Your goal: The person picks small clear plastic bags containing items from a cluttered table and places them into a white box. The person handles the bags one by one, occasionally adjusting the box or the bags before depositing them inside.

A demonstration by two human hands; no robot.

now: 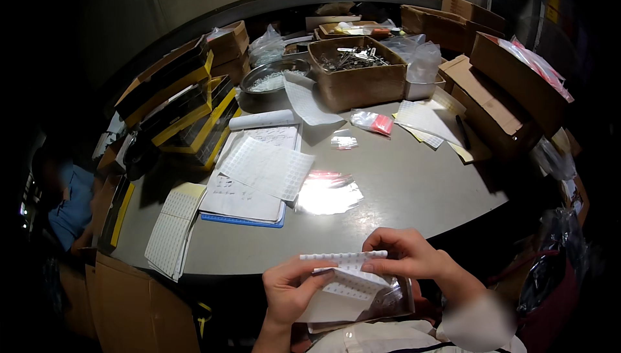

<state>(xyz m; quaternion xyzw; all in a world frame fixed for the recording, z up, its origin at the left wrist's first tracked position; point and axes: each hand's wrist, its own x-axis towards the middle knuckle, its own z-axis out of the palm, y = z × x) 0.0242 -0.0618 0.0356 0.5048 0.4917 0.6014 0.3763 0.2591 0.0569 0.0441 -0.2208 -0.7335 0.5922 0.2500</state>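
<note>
At the near edge of the table, a folded white sheet of small printed stickers (359, 283) is held between both hands. My left hand (288, 289) is closed on its left part, thumb on top. My right hand (409, 254) pinches the upper right edge between thumb and fingers. Beneath the sheet, a shallow metal tray (405, 298) sits over my lap, partly covered by pale paper. Just beyond the hands, a fan of small clear plastic bags (330, 194) lies on the grey table (401, 201), shining under the light.
Left of the bags, a sticker sheet (268, 167) lies over a notepad on a blue clipboard (242, 218). A cardboard box of metal parts (356, 85) stands at the back beside a round metal bowl (249, 88). Black-and-yellow boxes (194, 127) and cardboard boxes (521, 78) flank the table.
</note>
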